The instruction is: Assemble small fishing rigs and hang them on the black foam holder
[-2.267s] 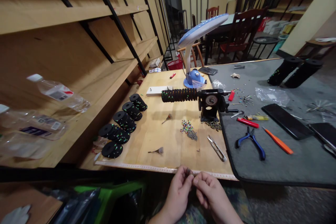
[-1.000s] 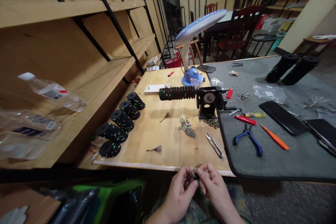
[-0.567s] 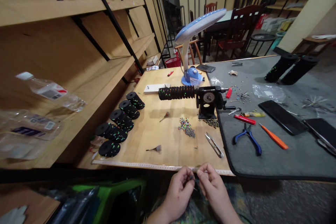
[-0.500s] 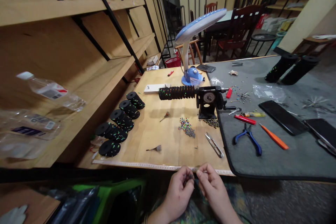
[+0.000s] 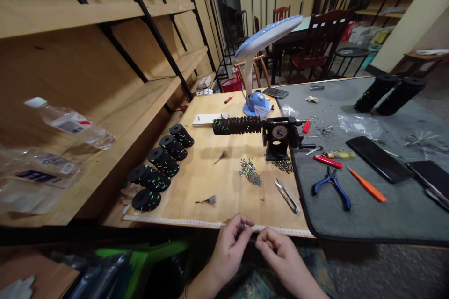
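Grey and too small to identify, a tiny item appears pinched between thumb and curled forefinger of the left hand. Just to its right, the right hand has thumb and forefinger pressed together (whether anything fine lies between them cannot be told). Both hands sit near each other at the close edge of the wooden tabletop, probably to steady fine fingerwork. Beyond the grip lie multicoloured beads and, adjoining them, grey pieces, presumably heaped loose for easy picking. Metal snips rest beyond the right hand, tips pointing away, likely for ready reach. Farther out stands a black cranked device bearing a ridged cylinder, set back, one may judge, so as not to crowd the hands.
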A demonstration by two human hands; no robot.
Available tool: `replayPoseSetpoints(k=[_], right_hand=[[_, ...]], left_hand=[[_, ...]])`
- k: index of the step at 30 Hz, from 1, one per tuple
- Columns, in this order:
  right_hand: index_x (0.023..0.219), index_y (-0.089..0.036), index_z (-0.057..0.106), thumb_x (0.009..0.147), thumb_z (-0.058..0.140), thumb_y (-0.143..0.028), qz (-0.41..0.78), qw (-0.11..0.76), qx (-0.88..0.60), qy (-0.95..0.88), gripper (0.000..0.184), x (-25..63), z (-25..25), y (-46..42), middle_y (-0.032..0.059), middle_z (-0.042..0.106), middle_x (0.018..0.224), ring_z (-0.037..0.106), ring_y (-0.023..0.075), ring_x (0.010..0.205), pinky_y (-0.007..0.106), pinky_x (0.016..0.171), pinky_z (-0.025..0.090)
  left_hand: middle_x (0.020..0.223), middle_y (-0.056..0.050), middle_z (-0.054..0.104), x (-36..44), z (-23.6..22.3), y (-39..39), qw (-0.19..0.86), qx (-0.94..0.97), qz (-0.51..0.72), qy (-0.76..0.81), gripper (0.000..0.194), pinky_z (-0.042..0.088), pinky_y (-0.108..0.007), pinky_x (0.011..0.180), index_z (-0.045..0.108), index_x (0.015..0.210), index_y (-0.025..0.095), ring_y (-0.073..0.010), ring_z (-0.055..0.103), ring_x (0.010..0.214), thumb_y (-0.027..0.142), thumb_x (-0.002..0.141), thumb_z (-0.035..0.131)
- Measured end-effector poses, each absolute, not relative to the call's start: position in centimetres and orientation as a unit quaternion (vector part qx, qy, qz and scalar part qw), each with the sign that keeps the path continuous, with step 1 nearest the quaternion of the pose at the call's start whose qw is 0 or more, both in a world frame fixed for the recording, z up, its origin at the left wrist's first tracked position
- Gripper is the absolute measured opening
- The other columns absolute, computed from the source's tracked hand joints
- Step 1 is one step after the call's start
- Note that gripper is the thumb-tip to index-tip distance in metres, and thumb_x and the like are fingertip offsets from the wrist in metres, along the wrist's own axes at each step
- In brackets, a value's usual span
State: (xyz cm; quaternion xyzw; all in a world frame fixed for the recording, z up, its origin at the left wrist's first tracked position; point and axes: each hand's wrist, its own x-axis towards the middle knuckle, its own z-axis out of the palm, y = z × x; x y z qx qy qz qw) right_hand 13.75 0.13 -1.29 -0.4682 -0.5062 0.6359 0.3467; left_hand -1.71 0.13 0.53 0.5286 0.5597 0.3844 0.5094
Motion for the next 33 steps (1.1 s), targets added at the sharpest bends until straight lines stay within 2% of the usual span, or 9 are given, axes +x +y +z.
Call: replayPoseSetpoints(k=[5, 10, 13, 17, 21, 24, 27, 29, 33], right_hand=[[0.060, -0.021, 0.046, 0.071, 0.053, -0.024, 0.617, 0.354, -0.480, -0.514, 0.014, 13.4, -0.9, 0.1, -0.0092, 0.031, 0.050, 0.028, 0.0096, 0.048, 0.023, 0.049, 0.022], [0.059, -0.022, 0.046, 0.072, 0.056, -0.029, 0.614, 0.374, -0.493, -0.490, 0.018, 14.0, -1.6, 0.0, -0.0094, 0.033, 0.048, 0.030, 0.0090, 0.045, 0.022, 0.047, 0.025], [0.065, -0.022, 0.047, 0.078, 0.059, -0.045, 0.647, 0.389, -0.486, -0.440, 0.028, 14.3, -2.5, -0.1, -0.0100, 0.036, 0.045, 0.033, 0.0086, 0.040, 0.021, 0.043, 0.025], [0.071, -0.022, 0.047, 0.077, 0.057, -0.064, 0.675, 0.398, -0.481, -0.393, 0.043, 14.3, -3.4, -0.2, -0.0081, 0.046, 0.046, 0.031, 0.0075, 0.038, 0.020, 0.039, 0.022], [0.073, -0.021, 0.049, 0.077, 0.058, -0.066, 0.676, 0.404, -0.477, -0.391, 0.046, 14.2, -3.1, 0.0, -0.0075, 0.047, 0.049, 0.034, 0.0077, 0.041, 0.020, 0.042, 0.024], [0.072, -0.021, 0.050, 0.076, 0.058, -0.067, 0.662, 0.410, -0.480, -0.404, 0.047, 14.3, -2.6, 0.2, -0.0068, 0.047, 0.049, 0.037, 0.0091, 0.044, 0.021, 0.044, 0.027], [0.071, -0.020, 0.052, 0.077, 0.058, -0.067, 0.646, 0.415, -0.484, -0.421, 0.047, 14.3, -2.2, 0.3, -0.0061, 0.047, 0.050, 0.039, 0.0102, 0.046, 0.022, 0.046, 0.029], [0.070, -0.020, 0.052, 0.077, 0.058, -0.066, 0.636, 0.417, -0.485, -0.432, 0.047, 14.2, -2.2, 0.2, -0.0058, 0.047, 0.051, 0.039, 0.0106, 0.046, 0.023, 0.047, 0.030], [0.069, -0.020, 0.052, 0.082, 0.055, -0.061, 0.603, 0.415, -0.491, -0.472, 0.043, 14.3, -2.5, 0.2, -0.0051, 0.048, 0.053, 0.042, 0.0116, 0.049, 0.023, 0.050, 0.033]], left_hand=[[0.068, 0.003, 0.050, -1.5, 0.0, 0.6, 0.477, 0.532, 0.414, 0.564, 0.013, 0.037, -0.023, 0.058, 0.055, 0.096, 0.018, -0.0125, 0.048, 0.061, 0.029, 0.088, 0.053], [0.060, 0.008, 0.037, -2.5, -0.2, 1.8, 0.462, 0.467, 0.461, 0.596, 0.016, 0.030, -0.021, 0.050, 0.049, 0.098, 0.019, -0.0103, 0.038, 0.052, 0.033, 0.090, 0.049], [0.062, 0.007, 0.042, -3.4, 0.1, 2.3, 0.503, 0.429, 0.477, 0.579, 0.020, 0.030, -0.020, 0.049, 0.047, 0.101, 0.020, -0.0096, 0.039, 0.052, 0.036, 0.090, 0.048], [0.080, -0.001, 0.059, -3.7, 0.4, 2.2, 0.586, 0.397, 0.464, 0.532, 0.024, 0.029, -0.019, 0.048, 0.049, 0.098, 0.019, -0.0087, 0.044, 0.056, 0.037, 0.084, 0.057], [0.079, -0.004, 0.063, -3.1, 0.6, 1.7, 0.638, 0.402, 0.428, 0.498, 0.029, 0.027, -0.020, 0.049, 0.054, 0.093, 0.015, -0.0093, 0.046, 0.058, 0.043, 0.084, 0.060], [0.062, 0.003, 0.052, -2.5, 0.8, 1.6, 0.649, 0.407, 0.402, 0.501, 0.036, 0.024, -0.020, 0.048, 0.058, 0.087, 0.014, -0.0077, 0.038, 0.051, 0.050, 0.082, 0.060], [0.057, 0.007, 0.042, -1.8, 1.0, 1.8, 0.643, 0.416, 0.388, 0.513, 0.039, 0.024, -0.021, 0.049, 0.061, 0.086, 0.014, -0.0076, 0.033, 0.049, 0.053, 0.080, 0.062], [0.059, 0.006, 0.045, -1.4, 1.2, 1.9, 0.625, 0.427, 0.391, 0.524, 0.037, 0.028, -0.022, 0.052, 0.062, 0.086, 0.014, -0.0088, 0.036, 0.053, 0.049, 0.076, 0.067], [0.062, 0.002, 0.052, -1.0, 1.7, 2.5, 0.576, 0.473, 0.392, 0.539, 0.030, 0.034, -0.023, 0.060, 0.062, 0.071, 0.013, -0.0122, 0.044, 0.061, 0.042, 0.077, 0.067]])
